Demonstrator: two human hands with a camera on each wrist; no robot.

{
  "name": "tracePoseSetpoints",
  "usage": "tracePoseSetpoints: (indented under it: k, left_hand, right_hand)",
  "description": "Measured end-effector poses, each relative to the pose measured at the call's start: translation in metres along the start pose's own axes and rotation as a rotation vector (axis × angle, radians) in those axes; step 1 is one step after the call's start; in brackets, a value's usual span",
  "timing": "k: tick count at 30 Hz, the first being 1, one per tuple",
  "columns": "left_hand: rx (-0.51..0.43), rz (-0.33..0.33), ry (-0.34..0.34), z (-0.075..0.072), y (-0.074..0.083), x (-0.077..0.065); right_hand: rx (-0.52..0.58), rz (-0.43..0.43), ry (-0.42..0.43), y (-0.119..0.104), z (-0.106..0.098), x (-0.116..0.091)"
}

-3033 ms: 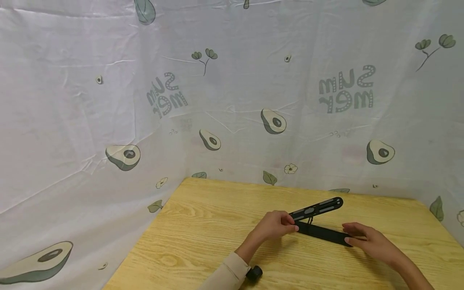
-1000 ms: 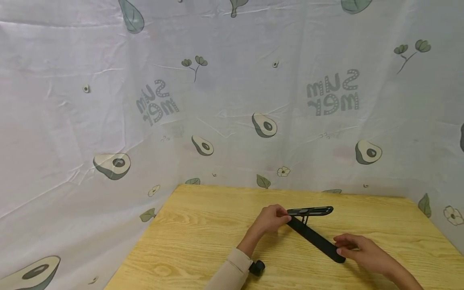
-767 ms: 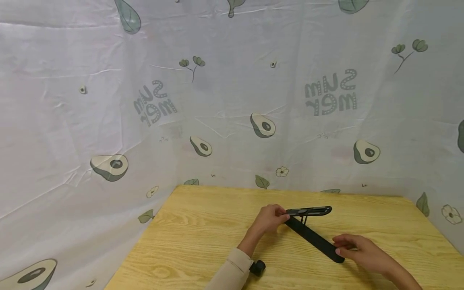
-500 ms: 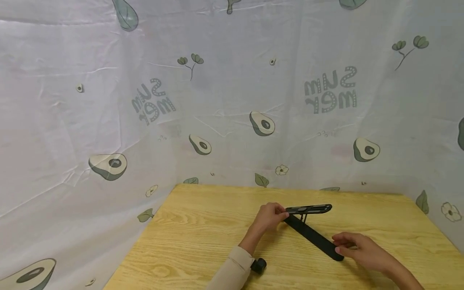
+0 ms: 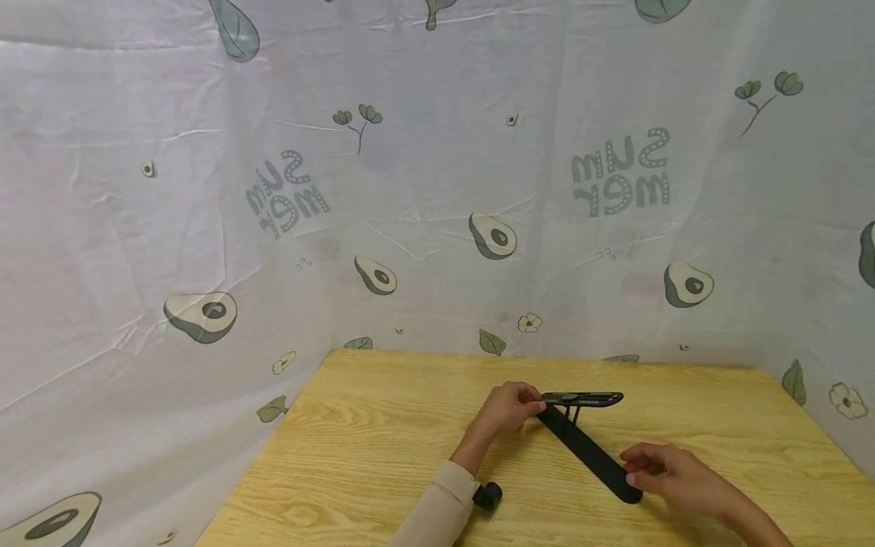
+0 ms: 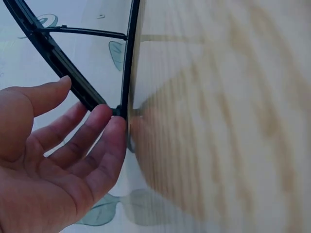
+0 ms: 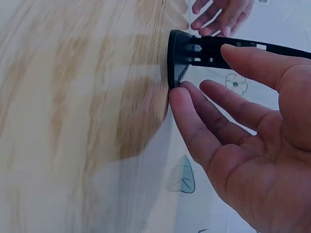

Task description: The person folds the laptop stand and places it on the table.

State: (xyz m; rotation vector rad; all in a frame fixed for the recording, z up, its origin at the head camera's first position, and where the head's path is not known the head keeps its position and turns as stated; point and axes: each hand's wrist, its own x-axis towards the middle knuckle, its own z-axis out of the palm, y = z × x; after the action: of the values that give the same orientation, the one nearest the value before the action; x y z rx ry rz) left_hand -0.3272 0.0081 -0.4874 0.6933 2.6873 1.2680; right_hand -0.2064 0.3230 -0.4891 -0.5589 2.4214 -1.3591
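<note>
A black folding stand (image 5: pixel 584 448) sits on the wooden table, its long base bar angled from the left hand toward the lower right. A slotted upper bar (image 5: pixel 591 399) rises off it, propped by a thin strut (image 6: pixel 87 33). My left hand (image 5: pixel 507 408) pinches the hinged end: in the left wrist view the thumb lies along the upper bar and fingertips meet the hinge. My right hand (image 5: pixel 680 479) is at the base's other end with relaxed, slightly bent fingers. In the right wrist view one fingertip touches the base's edge (image 7: pixel 171 73), and the thumb overlaps the upper bar.
The wood-grain tabletop (image 5: pixel 369 456) spreads around the stand. A pale curtain (image 5: pixel 424 182) with avocado and leaf prints hangs along the back and left edges. A small black device (image 5: pixel 488 496) sits at the left cuff (image 5: pixel 444 497).
Over three seconds the stand has turned clockwise, the base's right end swinging toward me with my right hand. The left hand stays at the hinge. The last half second brings only a slight further turn.
</note>
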Motion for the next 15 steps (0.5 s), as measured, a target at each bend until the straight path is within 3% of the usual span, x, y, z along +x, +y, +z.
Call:
tracePoseSetpoints:
  k: [15]
  left_hand:
    - [-0.020,-0.011,-0.083,0.000,0.000,0.015]
  right_hand:
    - [0.022,-0.043,-0.071,-0.005,0.013,0.008]
